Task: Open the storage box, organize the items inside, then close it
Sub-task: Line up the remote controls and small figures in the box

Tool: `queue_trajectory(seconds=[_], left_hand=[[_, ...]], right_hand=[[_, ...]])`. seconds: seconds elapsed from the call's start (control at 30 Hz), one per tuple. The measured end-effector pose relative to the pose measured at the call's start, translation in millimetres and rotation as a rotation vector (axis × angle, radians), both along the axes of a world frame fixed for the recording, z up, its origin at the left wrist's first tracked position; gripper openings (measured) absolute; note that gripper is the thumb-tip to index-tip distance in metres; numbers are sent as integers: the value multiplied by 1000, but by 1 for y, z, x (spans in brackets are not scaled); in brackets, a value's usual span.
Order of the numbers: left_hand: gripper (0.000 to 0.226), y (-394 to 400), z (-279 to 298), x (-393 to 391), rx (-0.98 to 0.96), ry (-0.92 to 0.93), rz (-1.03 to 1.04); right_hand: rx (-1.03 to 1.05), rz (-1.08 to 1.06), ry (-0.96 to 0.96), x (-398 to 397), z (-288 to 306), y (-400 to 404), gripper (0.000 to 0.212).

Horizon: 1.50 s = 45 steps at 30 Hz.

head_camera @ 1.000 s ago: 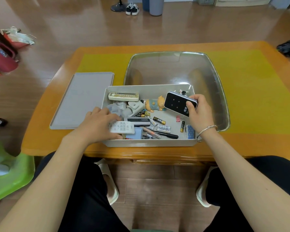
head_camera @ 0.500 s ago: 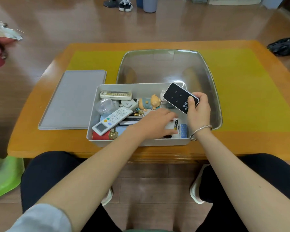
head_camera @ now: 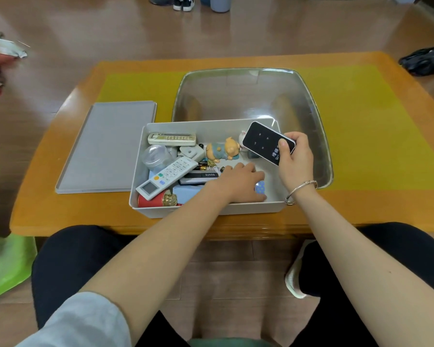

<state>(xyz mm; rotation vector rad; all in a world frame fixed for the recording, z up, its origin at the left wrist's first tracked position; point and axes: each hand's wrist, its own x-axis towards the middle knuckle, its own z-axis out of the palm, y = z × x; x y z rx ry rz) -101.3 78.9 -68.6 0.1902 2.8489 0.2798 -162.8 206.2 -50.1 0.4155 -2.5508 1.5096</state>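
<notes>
The left hand (head_camera: 241,182) reaches into the open storage box (head_camera: 161,209) at the table's near edge, fingers spread over small clutter. Beyond, the right hand (head_camera: 296,159) grips a black remote (head_camera: 263,141); rummaging could knock batteries about.

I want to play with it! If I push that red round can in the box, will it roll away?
Probably only a little. The red cylindrical can with the gold cap lies on its side, so it could roll. But the long white remote control rests across it and the white storage box wall is close, so it likely stops quickly.
</notes>
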Motion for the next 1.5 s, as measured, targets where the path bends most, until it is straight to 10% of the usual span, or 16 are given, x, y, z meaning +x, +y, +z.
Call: queue_trajectory(seconds=[0.33, 0.53, 1.5], left_hand=[[44, -29, 10, 13, -157, -98, 35], [43, -25, 4, 15, 3, 147, 90], [36, -46, 1, 38, 7, -124, 211]], right_hand=[[23, 10, 4, 1, 3, 0, 21], [33, 11, 10, 3, 4, -1, 20], [150, 77, 67, 2, 3, -2, 18]])
